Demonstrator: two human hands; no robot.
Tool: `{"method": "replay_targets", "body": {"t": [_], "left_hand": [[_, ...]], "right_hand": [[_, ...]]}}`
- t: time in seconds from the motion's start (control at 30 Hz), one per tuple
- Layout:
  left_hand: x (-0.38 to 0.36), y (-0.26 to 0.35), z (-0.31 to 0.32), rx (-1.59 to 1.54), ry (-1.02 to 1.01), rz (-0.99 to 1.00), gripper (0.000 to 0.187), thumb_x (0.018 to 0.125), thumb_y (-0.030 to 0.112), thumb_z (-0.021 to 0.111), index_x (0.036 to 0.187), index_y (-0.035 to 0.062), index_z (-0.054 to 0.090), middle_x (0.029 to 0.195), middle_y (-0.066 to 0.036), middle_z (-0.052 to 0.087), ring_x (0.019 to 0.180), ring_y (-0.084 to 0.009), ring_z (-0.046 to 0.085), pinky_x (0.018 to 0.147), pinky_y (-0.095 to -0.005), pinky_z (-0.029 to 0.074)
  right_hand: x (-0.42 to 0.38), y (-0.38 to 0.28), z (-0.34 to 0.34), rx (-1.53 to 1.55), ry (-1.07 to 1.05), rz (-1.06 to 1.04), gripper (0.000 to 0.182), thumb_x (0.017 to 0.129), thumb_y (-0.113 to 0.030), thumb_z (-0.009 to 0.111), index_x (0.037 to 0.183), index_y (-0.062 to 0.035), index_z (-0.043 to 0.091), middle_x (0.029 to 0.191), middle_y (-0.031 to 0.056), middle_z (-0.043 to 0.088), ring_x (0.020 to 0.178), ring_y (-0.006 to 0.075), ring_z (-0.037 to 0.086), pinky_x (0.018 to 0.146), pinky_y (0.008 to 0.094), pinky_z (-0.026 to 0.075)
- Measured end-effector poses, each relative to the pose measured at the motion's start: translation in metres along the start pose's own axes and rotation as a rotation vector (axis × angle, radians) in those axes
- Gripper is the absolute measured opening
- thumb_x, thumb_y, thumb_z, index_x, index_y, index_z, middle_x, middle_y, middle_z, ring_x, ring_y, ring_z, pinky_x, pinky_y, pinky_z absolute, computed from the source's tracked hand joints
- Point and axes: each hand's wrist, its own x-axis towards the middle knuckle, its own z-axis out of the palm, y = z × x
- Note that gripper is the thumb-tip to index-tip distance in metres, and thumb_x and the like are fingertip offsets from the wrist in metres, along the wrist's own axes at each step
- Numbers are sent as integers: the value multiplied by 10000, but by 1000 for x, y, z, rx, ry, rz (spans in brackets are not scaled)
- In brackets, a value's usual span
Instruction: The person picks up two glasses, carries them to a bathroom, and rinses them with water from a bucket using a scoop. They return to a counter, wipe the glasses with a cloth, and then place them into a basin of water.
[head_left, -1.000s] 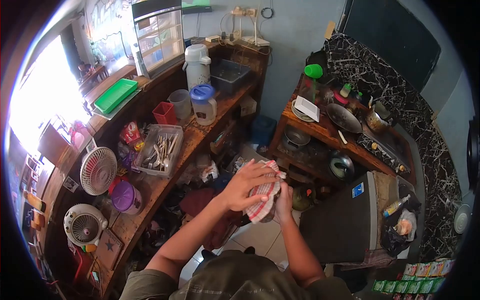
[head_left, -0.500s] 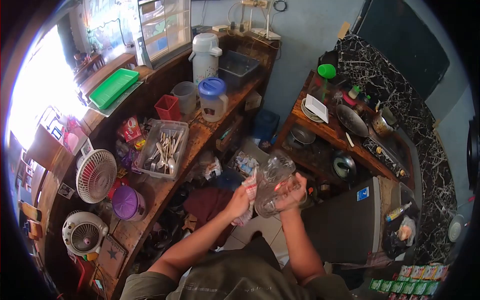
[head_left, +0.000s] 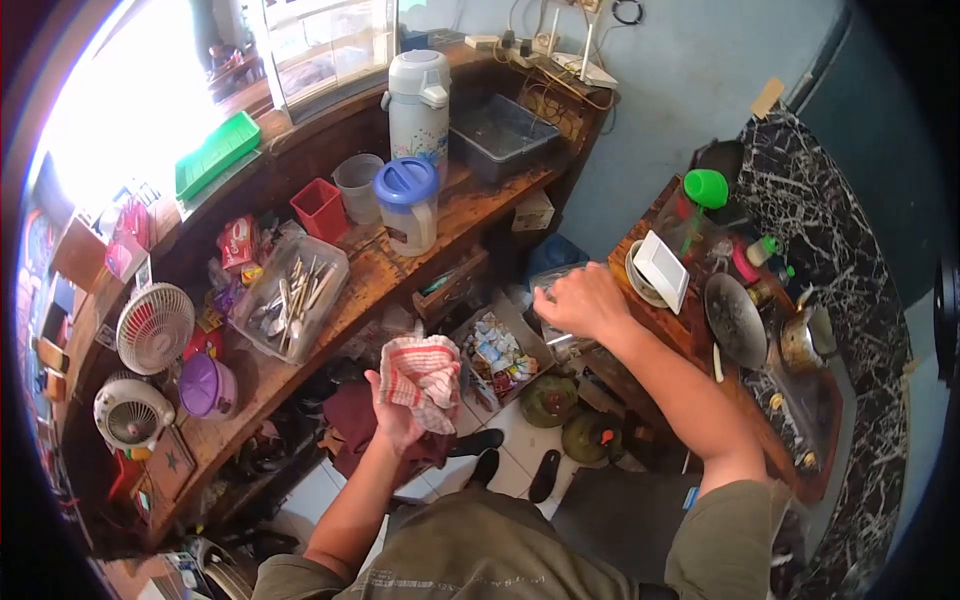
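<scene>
My left hand (head_left: 398, 420) holds a red-and-white checked cloth (head_left: 424, 375), which is bunched over the palm and covers most of the fingers. Out to the front right, my right hand (head_left: 582, 302) is closed with the knuckles up. It appears to grip a clear glass jug (head_left: 553, 277), mostly hidden beneath the hand, with only bits of glass showing around it. The hand is beside the wooden shelf where a white rectangular dish (head_left: 662, 270) leans on stacked bowls.
On the left counter (head_left: 365, 290) stand a cutlery tub (head_left: 290, 300), a blue-lidded pitcher (head_left: 408, 205), an air pot (head_left: 418, 110) and two fans. Below are a box of packets (head_left: 495, 355) and green gas cylinders (head_left: 590, 432). A wok (head_left: 735, 320) lies at right.
The jug was between both hands near my body. My right hand has moved forward, and the jug has left the cloth. My left hand has drawn left with the cloth.
</scene>
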Motion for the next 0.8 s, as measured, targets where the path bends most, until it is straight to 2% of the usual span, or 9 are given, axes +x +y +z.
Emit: {"method": "replay_targets", "body": {"t": [0.03,0.13,0.2,0.27,0.4,0.5,0.67,0.73,0.8], "left_hand": [[6,-1,-4,10,-193,-25,1131,639,854,417,1362,-9,307,1270,-242,480,1079,-330,553,890,-443,465],[7,-14,15,65,-136,-4,1061,685,793,473,1348,-21,330,1255,-240,495,1054,-326,568,863,-431,484],[6,-16,20,313,52,-48,693,802,447,554,1265,-50,416,1200,-225,543,1040,-312,580,865,-432,486],[10,-24,16,244,200,-46,500,839,305,523,1203,-33,467,1177,-201,554,1050,-301,573,901,-428,467],[20,-31,17,405,402,30,354,874,231,471,1127,-14,502,1095,-168,573,1002,-297,574,891,-402,449],[26,-12,33,1758,94,219,264,925,235,392,975,-4,493,888,-112,542,779,-233,534,763,-373,425],[24,9,46,1581,169,-155,271,912,201,395,1039,-11,505,904,-125,579,842,-226,567,738,-324,449],[24,9,31,775,327,-117,338,930,164,323,1154,4,520,1010,-89,600,942,-214,586,808,-328,473],[26,20,14,560,284,-144,391,908,158,337,1242,14,479,1129,-92,583,1029,-204,574,897,-329,452]], "right_hand": [[6,10,7,-77,-41,-62,442,815,-355,494,513,-63,633,519,143,583,494,294,581,588,386,457],[22,32,23,-196,-116,-143,439,811,-373,495,529,-73,648,519,119,593,505,262,595,594,381,452],[29,46,31,-222,-134,-130,430,810,-377,498,545,-76,654,530,108,600,525,251,604,593,379,448],[33,57,34,-263,-176,-134,426,810,-381,501,556,-78,657,549,103,613,540,247,613,601,370,449],[37,77,36,-276,-223,-150,423,804,-380,502,567,-67,660,556,112,616,557,262,623,597,389,463],[38,87,27,-238,-199,-78,427,800,-382,499,578,-57,665,574,134,621,570,284,628,595,403,476],[34,86,2,58,-169,247,495,831,-424,458,607,-36,668,615,192,617,603,363,618,606,442,485],[22,86,5,109,-107,273,529,861,-431,447,595,-17,643,605,204,604,576,385,589,581,449,457],[6,81,10,525,33,469,575,887,-435,457,538,8,569,526,161,563,488,308,546,511,419,392]]}}
